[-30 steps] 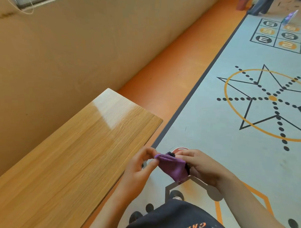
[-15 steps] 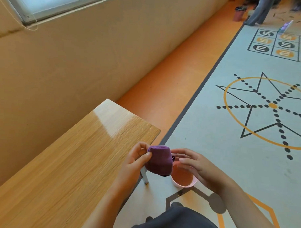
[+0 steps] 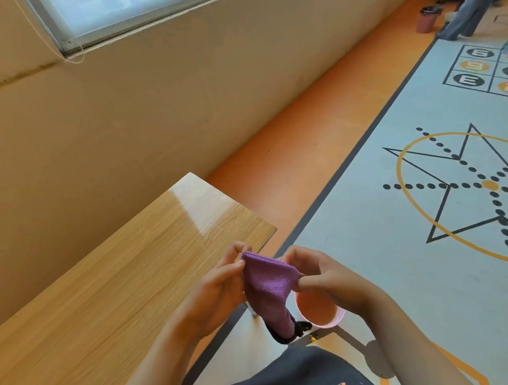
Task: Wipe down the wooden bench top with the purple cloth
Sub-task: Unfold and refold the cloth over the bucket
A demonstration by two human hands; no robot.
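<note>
The worktop (image 3: 114,274) runs along the wall (image 3: 134,116) on the left, and a window (image 3: 109,8) sits high in that wall. Near the worktop's far right corner, both hands pinch the cloth (image 3: 268,282) between them. The left hand (image 3: 215,289) is over the worktop's edge and the right hand (image 3: 327,278) is out over the floor (image 3: 276,170). A cup (image 3: 317,312) stands on the floor below the right hand, partly hidden by it.

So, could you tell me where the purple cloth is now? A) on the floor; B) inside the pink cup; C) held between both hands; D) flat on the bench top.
C: the left hand and right hand each pinch a top corner of the purple cloth.
</note>
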